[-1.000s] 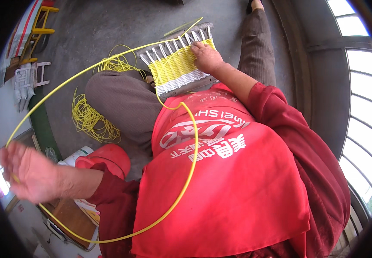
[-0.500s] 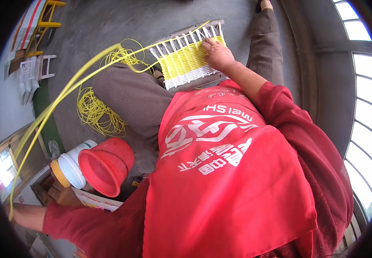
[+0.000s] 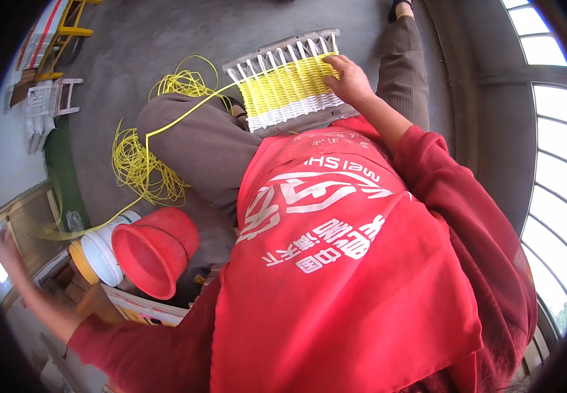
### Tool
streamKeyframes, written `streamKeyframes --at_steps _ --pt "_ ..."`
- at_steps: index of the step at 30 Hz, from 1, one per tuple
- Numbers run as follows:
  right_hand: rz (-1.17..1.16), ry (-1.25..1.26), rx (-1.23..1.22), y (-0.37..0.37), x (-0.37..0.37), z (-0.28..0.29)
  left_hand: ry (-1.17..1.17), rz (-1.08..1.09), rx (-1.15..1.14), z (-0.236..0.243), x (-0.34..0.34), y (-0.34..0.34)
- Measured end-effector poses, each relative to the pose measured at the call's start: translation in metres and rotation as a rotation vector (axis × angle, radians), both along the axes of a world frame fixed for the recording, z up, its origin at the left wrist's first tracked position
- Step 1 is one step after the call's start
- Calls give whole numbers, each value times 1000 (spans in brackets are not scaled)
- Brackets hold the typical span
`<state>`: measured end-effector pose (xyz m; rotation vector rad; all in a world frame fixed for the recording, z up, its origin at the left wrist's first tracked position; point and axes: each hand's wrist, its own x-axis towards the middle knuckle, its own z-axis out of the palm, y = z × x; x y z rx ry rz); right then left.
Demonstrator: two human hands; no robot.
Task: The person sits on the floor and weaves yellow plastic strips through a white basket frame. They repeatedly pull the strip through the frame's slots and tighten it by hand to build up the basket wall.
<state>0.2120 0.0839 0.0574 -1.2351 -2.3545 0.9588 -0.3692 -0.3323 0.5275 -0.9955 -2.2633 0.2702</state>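
Observation:
A partly woven panel [image 3: 290,80] of yellow and white cord lies on a grey board beyond my lap. White warp loops stand up along its far side. My right hand [image 3: 350,80] rests at the panel's right edge, fingers apart and touching the weave. From the panel's left edge a yellow cord [image 3: 188,112] runs over my left knee and down towards the buckets, where its blurred stretch curves left. My left hand [image 3: 7,252] is raised at the far left, smeared by motion. Whether it holds the cord cannot be made out.
Loose yellow cord coils [image 3: 136,164] lie on the floor beside my left knee. Nearer are a red bucket [image 3: 175,239], a white bucket [image 3: 96,252] and a cardboard box [image 3: 142,308]. A small white stool [image 3: 67,97] and yellow frame [image 3: 67,31] stand far left. Windows [image 3: 558,137] line the right.
The yellow cord, taut in two strands from panel to left hand, has dropped slack across my knee. My left hand has moved up. My right hand has slid right to the panel's edge.

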Motion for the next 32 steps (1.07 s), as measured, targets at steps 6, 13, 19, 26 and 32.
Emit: streamKeyframes --at_steps 6,13,19,26,32 --pt "-56 -379 -124 -2 49 -3 -1182 -519 53 -262 307 214" --pt "39 -400 -461 8 46 -18 -1191 -207 -371 -431 365 274" --pt "94 -544 -467 10 48 -2 -1399 -170 -66 -496 359 282" --pt "-136 -795 -47 -34 56 37 -1399 -318 -49 -483 394 279" --pt "204 -805 19 -64 33 18 -1333 -372 -150 -497 396 280"
